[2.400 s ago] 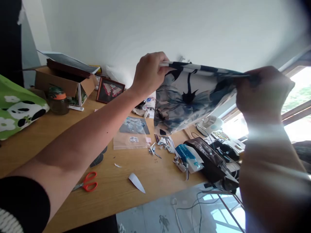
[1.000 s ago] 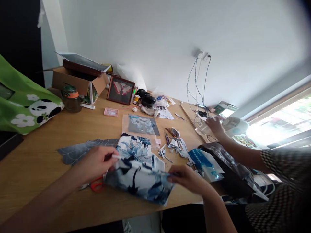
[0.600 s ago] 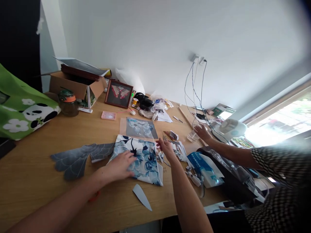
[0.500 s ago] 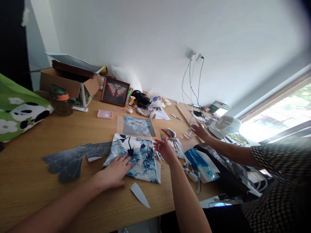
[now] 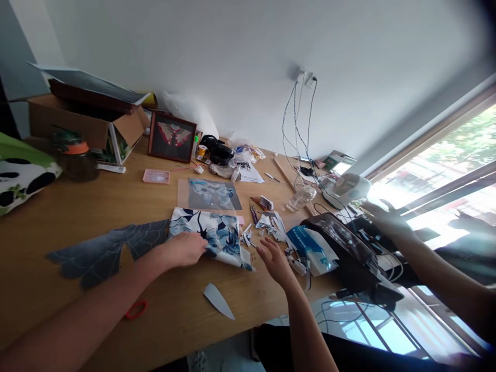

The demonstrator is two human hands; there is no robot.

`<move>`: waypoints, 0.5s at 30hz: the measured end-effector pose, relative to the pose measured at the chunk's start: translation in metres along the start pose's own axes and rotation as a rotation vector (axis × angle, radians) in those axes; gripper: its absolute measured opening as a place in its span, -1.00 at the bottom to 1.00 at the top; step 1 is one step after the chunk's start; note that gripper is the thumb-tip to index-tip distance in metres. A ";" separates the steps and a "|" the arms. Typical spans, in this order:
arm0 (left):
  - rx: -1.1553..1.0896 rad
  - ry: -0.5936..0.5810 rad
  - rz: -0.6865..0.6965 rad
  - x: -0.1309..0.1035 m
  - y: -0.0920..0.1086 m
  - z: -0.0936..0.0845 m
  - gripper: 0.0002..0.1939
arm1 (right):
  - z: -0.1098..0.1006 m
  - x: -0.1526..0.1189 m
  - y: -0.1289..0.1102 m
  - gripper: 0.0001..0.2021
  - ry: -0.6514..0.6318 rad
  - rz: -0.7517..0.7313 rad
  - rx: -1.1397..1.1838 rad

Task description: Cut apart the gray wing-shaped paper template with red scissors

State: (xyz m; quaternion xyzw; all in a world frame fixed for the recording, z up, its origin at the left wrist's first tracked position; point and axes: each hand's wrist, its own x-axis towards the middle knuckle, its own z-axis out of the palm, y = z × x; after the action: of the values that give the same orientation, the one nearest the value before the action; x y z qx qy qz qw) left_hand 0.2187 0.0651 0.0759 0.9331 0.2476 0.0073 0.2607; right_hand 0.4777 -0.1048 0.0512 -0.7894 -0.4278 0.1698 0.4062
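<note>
A folded white cloth with blue floral print [image 5: 222, 232] lies on the wooden table before me. My left hand [image 5: 186, 249] is closed on its near edge, which looks lifted and rolled up; the fingertips are partly hidden. Just right of the cloth, my right hand [image 5: 276, 261] hovers with fingers apart, holding nothing. A grey leaf-shaped piece [image 5: 219, 300] rests near the table's front edge. To the left lies a dark grey wing-shaped piece [image 5: 104, 253], partly behind my left forearm. Behind the cloth is a flat sheet with a grey-blue pattern [image 5: 215, 194].
Red scissor handles [image 5: 136, 310] show beside my left forearm. Paper scraps [image 5: 273, 225] and a blue-white packet [image 5: 312, 250] lie to the right. Farther back stand a framed embroidery [image 5: 171, 137] and a cardboard box [image 5: 70, 121]. Another person's blurred hand [image 5: 385, 219] reaches in from the right.
My left hand has gone from lying flat on the cloth to gripping its near edge, which has risen. My right hand has moved slightly nearer me. The other person's hand has left the clear cup.
</note>
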 end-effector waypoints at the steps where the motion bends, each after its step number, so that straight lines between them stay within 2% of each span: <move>1: -0.044 -0.021 -0.019 0.011 -0.001 -0.012 -0.76 | 0.001 -0.003 -0.002 -0.50 0.014 -0.023 -0.014; 5: -0.259 0.010 -0.092 0.057 -0.003 -0.065 -0.76 | 0.001 -0.013 -0.012 -0.53 0.099 -0.087 -0.035; 7: -0.405 0.061 -0.121 0.069 0.000 -0.088 -0.74 | -0.001 -0.021 -0.020 -0.55 0.164 -0.094 -0.014; 9: -0.573 0.118 -0.136 0.072 0.006 -0.108 -0.73 | 0.004 -0.037 -0.029 -0.61 0.195 -0.120 -0.004; 11: -0.729 0.163 -0.139 0.068 0.014 -0.122 -0.70 | 0.017 -0.059 -0.041 -0.71 0.123 -0.208 -0.045; 13: -0.898 0.229 -0.126 0.061 0.022 -0.131 -0.70 | 0.038 -0.084 -0.049 -0.77 -0.058 -0.353 -0.135; 15: -1.191 0.316 -0.111 0.054 0.027 -0.135 -0.76 | 0.057 -0.103 -0.050 -0.70 -0.258 -0.478 -0.237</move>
State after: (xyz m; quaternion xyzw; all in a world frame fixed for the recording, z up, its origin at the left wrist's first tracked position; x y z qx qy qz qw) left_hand 0.2597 0.1355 0.2002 0.6007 0.2849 0.2689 0.6969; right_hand 0.3563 -0.1448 0.0473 -0.6803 -0.6663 0.1171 0.2820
